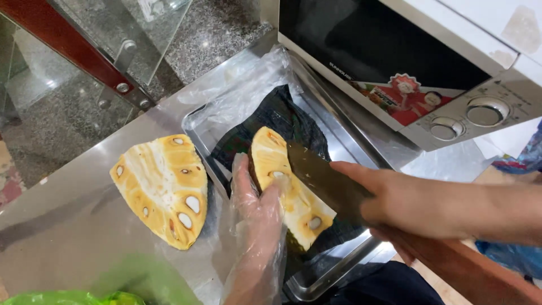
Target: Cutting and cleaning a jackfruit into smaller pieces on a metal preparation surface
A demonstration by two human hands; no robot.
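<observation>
My left hand (257,209), in a loose clear plastic glove, rests on the near side of a jackfruit wedge (288,192); my fingers (243,178) lie together, pressed flat against the rind and the cut face. The glove hides their outline, and the wrist runs off the bottom edge. My right hand (395,203) is closed around the handle of a knife (322,178); the handle itself is hidden inside the grip. The broad dark blade is laid on the yellow flesh of the wedge, tip toward the far end. My forearm runs off the right edge.

The wedge lies on a black bag (288,121) inside a metal tray (322,277). The tray's near corner is partly covered by my left hand and dark cloth below it. Clear plastic wrap (248,90) is bunched at the tray's far end.

Just beside the tray, on the steel desk (73,226), a second jackfruit piece (164,189) lies cut face up, seeds showing. A green object (73,297) is cut off at the bottom edge; I cannot tell what it is.

Behind the tray stands a microwave (395,62), partly out of frame, with two dials (466,118). Farther left: a glass panel (113,34) over a speckled floor (214,34).
</observation>
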